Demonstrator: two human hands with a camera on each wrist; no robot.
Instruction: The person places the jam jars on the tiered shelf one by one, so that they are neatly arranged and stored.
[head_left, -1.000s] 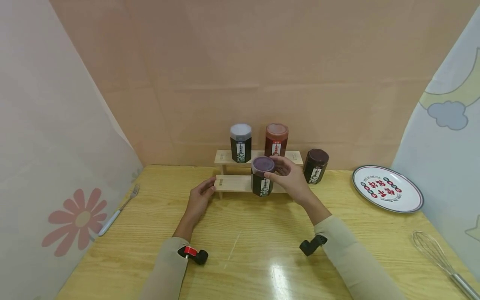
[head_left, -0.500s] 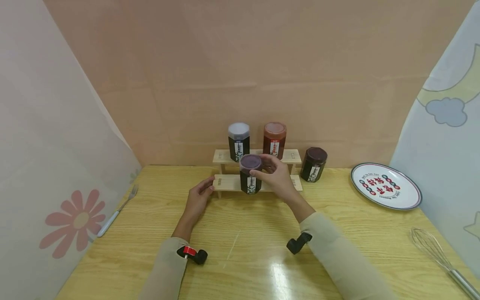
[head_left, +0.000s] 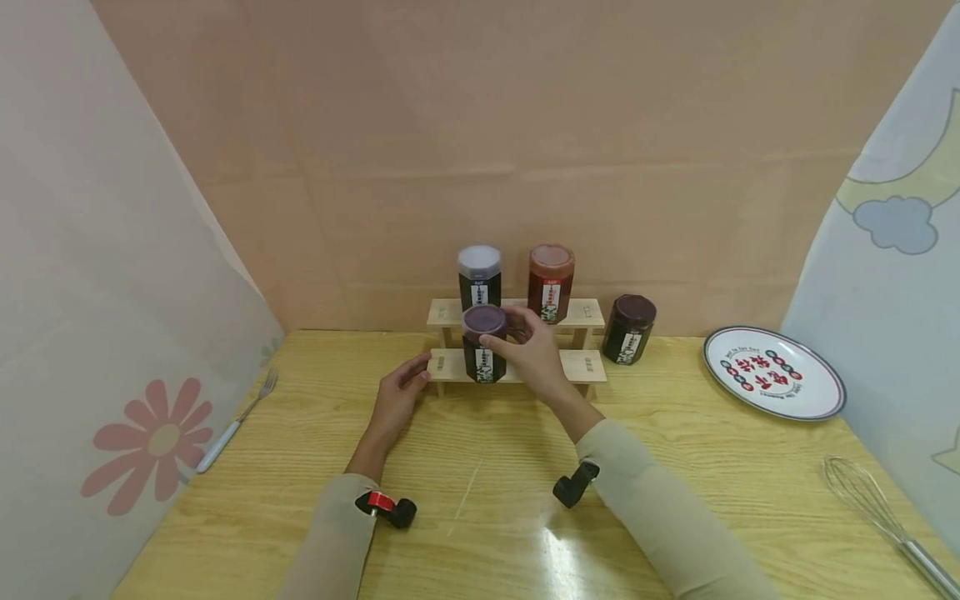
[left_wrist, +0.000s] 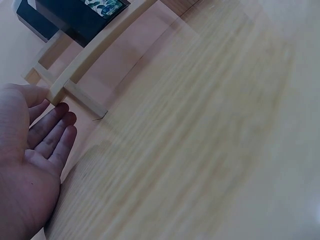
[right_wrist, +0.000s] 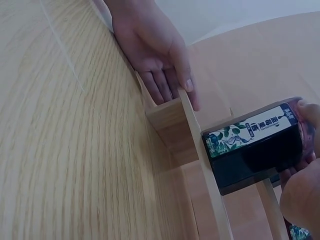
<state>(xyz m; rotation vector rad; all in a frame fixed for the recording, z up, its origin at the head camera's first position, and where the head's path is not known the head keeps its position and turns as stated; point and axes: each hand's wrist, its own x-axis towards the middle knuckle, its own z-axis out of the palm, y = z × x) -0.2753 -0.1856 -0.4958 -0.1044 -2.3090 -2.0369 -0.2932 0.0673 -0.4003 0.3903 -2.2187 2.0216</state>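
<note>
Head, left hand: I see the left hand (head_left: 399, 396) at the left end of the wooden rack (head_left: 447, 367), thumb and finger pinching the lower shelf.
Head, right hand: on my feed the right hand (head_left: 536, 354) comes in from the right, narrowed round the top of the purple-lidded jar (head_left: 475, 347).
Head, held jar: upright at the left part of the lower shelf, partly covering the white-lidded jar (head_left: 480, 271) from me.
Head, upper shelf: the white-lidded jar left, the red-lidded jar (head_left: 551, 283) right.
Head, table (head_left: 420, 567): the dark-lidded jar (head_left: 630, 329) just right of the rack, the plate (head_left: 813, 396) far right, the whisk (head_left: 902, 540) near right, the fork (head_left: 238, 422) left.
Left wrist, shelf end: I find it at the left hand's thumb side, the other fingers loose below; only the held jar's lower part shows.
Right wrist, label: leaves and characters; the jar's base meets the shelf, though I cannot tell whether its weight rests there. The right hand grips the lid end.
</note>
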